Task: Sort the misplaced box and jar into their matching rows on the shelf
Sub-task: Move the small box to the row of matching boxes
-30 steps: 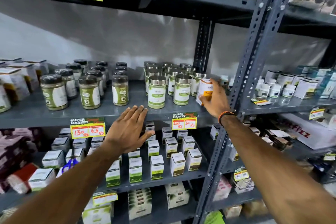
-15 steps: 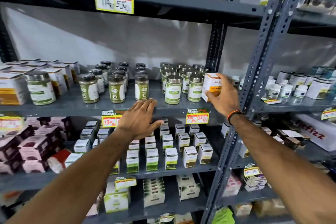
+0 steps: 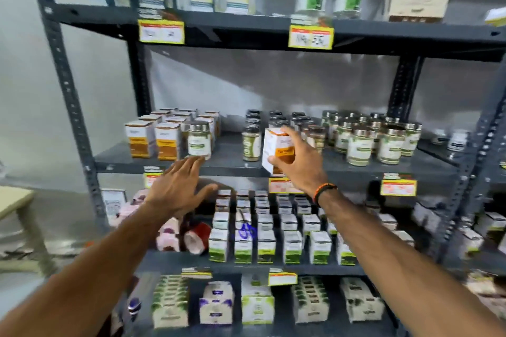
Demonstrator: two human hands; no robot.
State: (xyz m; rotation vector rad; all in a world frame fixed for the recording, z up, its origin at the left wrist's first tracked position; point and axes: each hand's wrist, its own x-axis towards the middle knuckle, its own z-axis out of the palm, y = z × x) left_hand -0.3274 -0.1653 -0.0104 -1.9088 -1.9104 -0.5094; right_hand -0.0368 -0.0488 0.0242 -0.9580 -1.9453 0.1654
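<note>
Head view: wide, slightly blurred look at a dark metal shelf [image 3: 232, 163] with several tiers of boxes and jars.
Right hand: the right hand [image 3: 299, 161] is clamped around the box [image 3: 276, 149], fingers over its top and right side, thumb under its lower left corner; an orange and black band sits on the wrist.
Box: white with an orange label, held tilted in the air at the front edge of the middle tier, in front of the dark-lidded jars [image 3: 276, 124] and just right of one standing at the front.
Left hand: the left hand [image 3: 179, 189] is spread flat, fingers apart, gripping nothing; its fingertips [image 3: 195, 163] reach the shelf edge just below the jar [image 3: 199, 139].
Jar: silver lid, white and green label, upright on the middle tier, just beside the right end of the white and orange boxes [image 3: 153, 138] at the left; whether it touches them cannot be told.
Matching jars: a group of silver-lidded jars [image 3: 375, 139] stands at the right of the same tier, well apart from the single jar.
Price tags: yellow and red tags [image 3: 398, 187] hang on the shelf edges; their writing is too blurred to read.
Lower tier: rows of small white and green cartons [image 3: 267, 246], with blue-handled scissors [image 3: 246, 231] lying on them.
Far left: a pale table corner [image 3: 13, 200] near the wall.
</note>
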